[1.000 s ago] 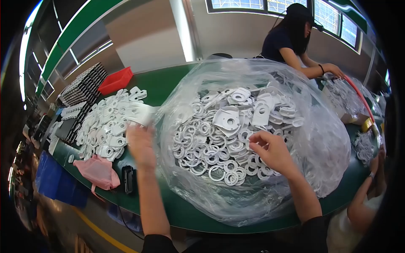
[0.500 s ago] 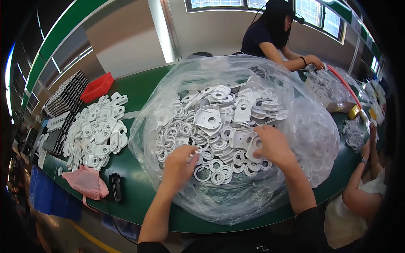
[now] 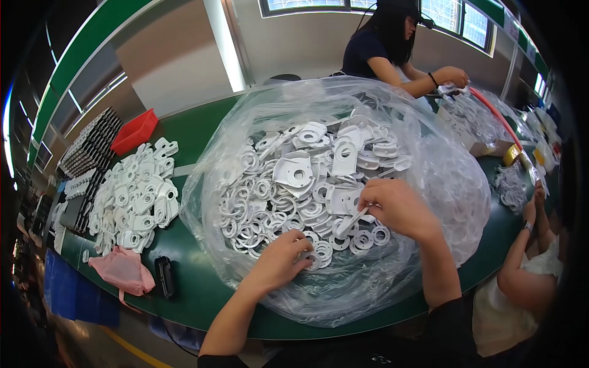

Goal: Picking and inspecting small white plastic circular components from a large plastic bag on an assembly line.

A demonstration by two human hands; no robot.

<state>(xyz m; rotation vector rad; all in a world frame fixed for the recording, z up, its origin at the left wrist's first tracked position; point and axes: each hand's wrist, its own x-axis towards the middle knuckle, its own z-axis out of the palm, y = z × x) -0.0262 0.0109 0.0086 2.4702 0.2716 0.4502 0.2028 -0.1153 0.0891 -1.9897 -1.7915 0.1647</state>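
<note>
A large heap of white plastic parts lies in an opened clear plastic bag on the green table. The heap mixes flat plates with round holes and loose rings. My right hand pinches a white plate by its edge and holds it tilted at the right front of the heap. At the near edge, the thumb and fingers of my left hand close on a white ring, partly hidden by the fingertips.
Left of the bag are a pile of white plates, a red bin, stacked dark trays, a pink pouch and a black case. A co-worker handles parts across the table; another person's arm is at the right.
My left hand has moved right and nearer, down onto the rings. My right hand has closed on a white plate and tilted it up. The whole view has shifted slightly.
</note>
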